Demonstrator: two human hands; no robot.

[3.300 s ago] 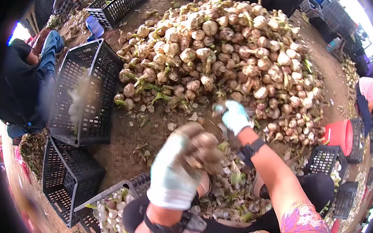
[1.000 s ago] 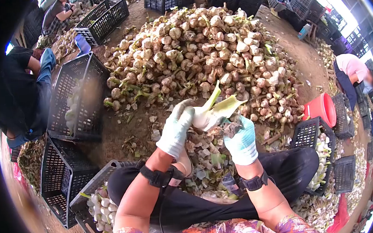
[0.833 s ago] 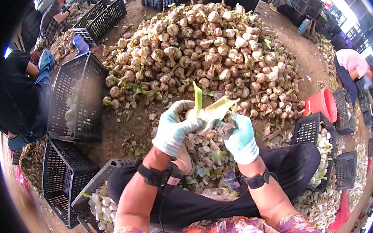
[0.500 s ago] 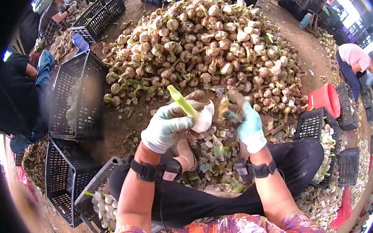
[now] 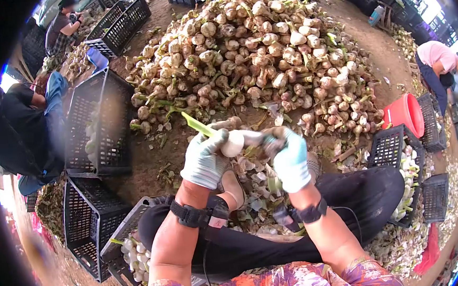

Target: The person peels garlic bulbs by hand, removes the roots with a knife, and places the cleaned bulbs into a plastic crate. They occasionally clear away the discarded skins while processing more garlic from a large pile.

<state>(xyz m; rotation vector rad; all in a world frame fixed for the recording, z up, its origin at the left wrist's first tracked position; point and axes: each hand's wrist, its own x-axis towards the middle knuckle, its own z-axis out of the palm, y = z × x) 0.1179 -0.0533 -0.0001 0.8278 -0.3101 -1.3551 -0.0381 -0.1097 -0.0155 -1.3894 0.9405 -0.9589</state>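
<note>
My left hand (image 5: pixel 203 163), in a pale glove with dirty fingertips, is closed around a garlic bulb (image 5: pixel 233 144). The bulb is white and smooth, and its cut green stem (image 5: pixel 198 125) slants up to the left. Beside it my right hand (image 5: pixel 291 162), gloved too, has its fingers pinched and smeared by motion. A pale strip of garlic skin (image 5: pixel 252 136) stretches from the bulb to those fingers. Loose skins (image 5: pixel 258 186) lie on the ground below both hands. Beyond them rises a large heap of unpeeled garlic (image 5: pixel 254 51).
Black crates (image 5: pixel 88 224) stand at my left, one holding white bulbs (image 5: pixel 136 258). On the right are a crate of trimmed garlic (image 5: pixel 409 175) and a red bucket (image 5: pixel 403 116). Other people sit at left (image 5: pixel 26 133) and right (image 5: pixel 438 59).
My right hand has moved left to the bulb, and its fingers have closed on skin. The bulb has shifted slightly left, its stem leaning further left.
</note>
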